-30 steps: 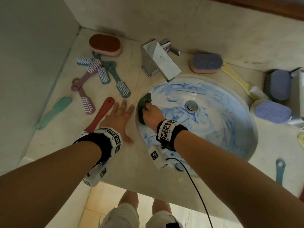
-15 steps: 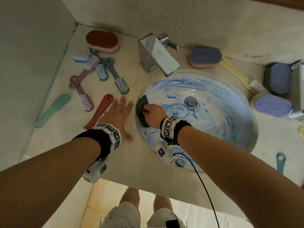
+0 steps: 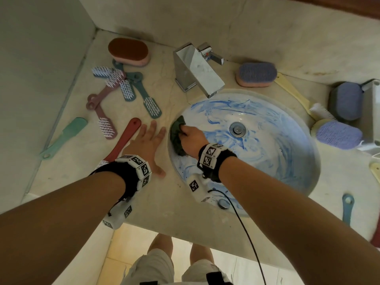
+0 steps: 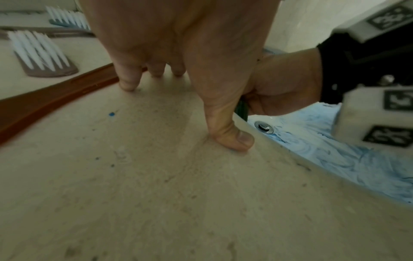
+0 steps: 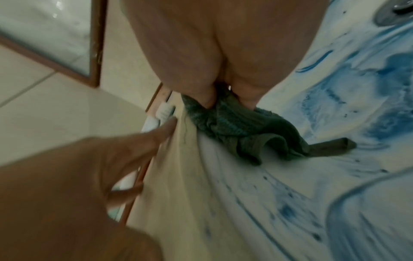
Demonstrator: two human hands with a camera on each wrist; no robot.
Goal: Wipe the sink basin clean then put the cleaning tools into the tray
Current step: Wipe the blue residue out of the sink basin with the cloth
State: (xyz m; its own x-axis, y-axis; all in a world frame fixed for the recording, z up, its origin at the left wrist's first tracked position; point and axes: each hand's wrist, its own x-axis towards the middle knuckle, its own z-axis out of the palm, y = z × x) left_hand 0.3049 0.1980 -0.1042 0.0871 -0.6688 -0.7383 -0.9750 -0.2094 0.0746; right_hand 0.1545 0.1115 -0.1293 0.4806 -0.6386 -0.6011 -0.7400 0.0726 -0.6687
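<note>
The round white sink basin [image 3: 287,161] is smeared with blue streaks around its metal drain [image 3: 237,128]. My right hand [image 3: 190,138] grips a crumpled dark green cloth [image 3: 176,134] and presses it against the basin's left inner wall, just below the rim. In the right wrist view the cloth [image 5: 245,130] bunches under my fingers, one corner trailing over the blue smears. My left hand [image 3: 147,145] lies flat with fingers spread on the beige counter [image 3: 156,202] left of the sink; in the left wrist view its thumb [image 4: 230,134] sits near the rim.
A red long-handled brush [image 3: 123,140] lies under my left wrist. Several teal and mauve brushes [image 3: 125,89] and a brown sponge [image 3: 128,51] lie at back left. The chrome faucet [image 3: 197,70] stands behind the sink. Purple sponges [image 3: 256,74] and a grey tray [image 3: 370,112] sit at right.
My right hand has slid the green cloth a little along the basin's left wall. The left hand stays flat on the counter.
</note>
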